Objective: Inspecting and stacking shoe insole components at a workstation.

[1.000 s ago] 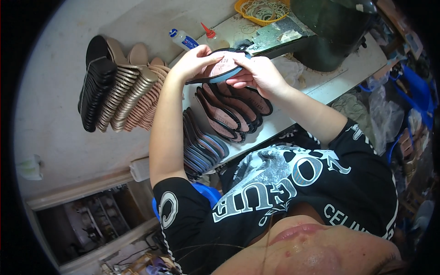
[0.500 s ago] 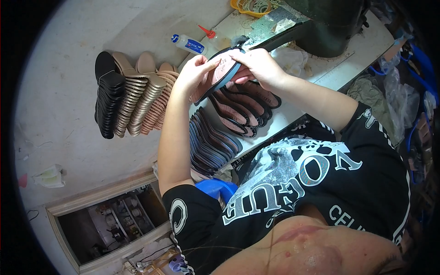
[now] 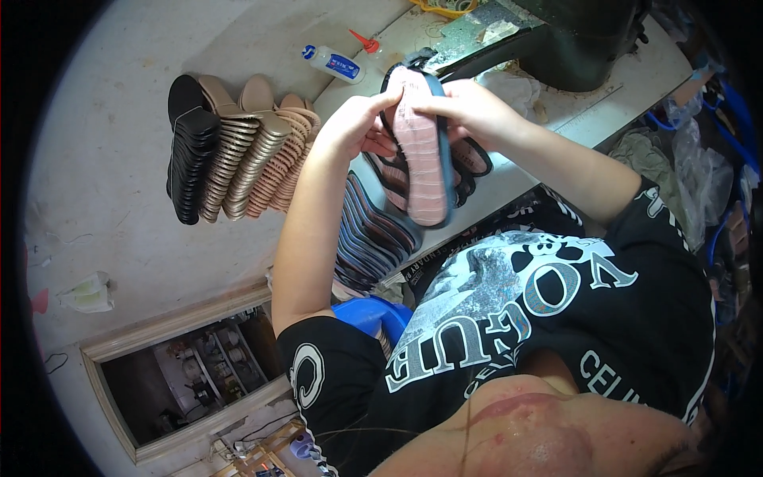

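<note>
A pink insole (image 3: 423, 163) with crosswise lines and a dark blue-black edge hangs lengthwise between my hands, its long end pointing toward me. My left hand (image 3: 366, 123) grips its left edge near the top, the thumb lying on the pink face. From the other side my right hand (image 3: 470, 115) holds it with the thumb across the upper part; the other fingers are mostly hidden behind it. Partly covered by it, several pink, dark-rimmed insoles (image 3: 474, 157) lie on the white table (image 3: 509, 179). Left of them is a row of overlapping blue-grey soles (image 3: 372, 238).
Stacked black soles (image 3: 191, 159) and gold and beige soles (image 3: 253, 159) stand at the left. A glue bottle (image 3: 334, 63) and a red-nozzled bottle (image 3: 366, 41) are behind my hands, near a dark green machine (image 3: 584, 48). A blue container (image 3: 369, 316) sits below my left arm.
The insole has been turned from slanting, with its end toward the far right, to nearly upright with its pink face showing. Both hands have shifted their grip along its edges.
</note>
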A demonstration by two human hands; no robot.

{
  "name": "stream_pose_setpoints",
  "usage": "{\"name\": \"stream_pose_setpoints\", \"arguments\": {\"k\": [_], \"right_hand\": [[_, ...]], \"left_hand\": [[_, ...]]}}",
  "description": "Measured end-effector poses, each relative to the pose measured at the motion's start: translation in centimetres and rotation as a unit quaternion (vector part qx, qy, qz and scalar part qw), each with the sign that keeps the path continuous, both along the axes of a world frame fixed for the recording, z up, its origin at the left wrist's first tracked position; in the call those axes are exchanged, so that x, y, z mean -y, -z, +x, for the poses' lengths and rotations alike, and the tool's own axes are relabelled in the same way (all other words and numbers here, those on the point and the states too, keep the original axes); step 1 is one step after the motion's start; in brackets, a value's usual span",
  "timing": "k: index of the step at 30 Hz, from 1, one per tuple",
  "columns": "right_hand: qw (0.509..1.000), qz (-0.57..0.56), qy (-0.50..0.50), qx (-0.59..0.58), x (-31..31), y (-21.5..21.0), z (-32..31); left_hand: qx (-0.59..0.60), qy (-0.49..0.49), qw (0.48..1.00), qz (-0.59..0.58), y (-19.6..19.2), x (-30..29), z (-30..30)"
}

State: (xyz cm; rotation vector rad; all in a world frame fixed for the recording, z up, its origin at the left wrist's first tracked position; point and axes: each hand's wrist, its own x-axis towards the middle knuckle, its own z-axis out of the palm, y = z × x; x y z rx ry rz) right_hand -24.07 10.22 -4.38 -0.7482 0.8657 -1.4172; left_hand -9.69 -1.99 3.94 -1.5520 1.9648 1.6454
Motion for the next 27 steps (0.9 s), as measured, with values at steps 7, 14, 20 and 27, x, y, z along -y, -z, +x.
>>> {"name": "stream_pose_setpoints", "arguments": {"k": [7,14,20,27], "right_hand": [[0.998,-0.018,-0.003,-0.058,-1.6,1.8,-0.4],[1.0,0.015,-0.012,0.009,0.9,1.4,-1.2],[0.999,0.031,-0.004,-0.026,-1.1,1.4,-0.8],[0.989,0.108,-0.08,0.057,-7.0,0.3,0.8]], "left_hand": [[0.0,0.011,0.999,0.03,0.0,-0.4,-0.3],[-0.048,-0.024,0.998,0.014,1.0,0.6,0.0],[-0.089,-0.12,0.988,-0.023,2.7,0.7,0.3],[-0.119,-0.169,0.978,-0.032,3.0,1.5,0.1]]}}
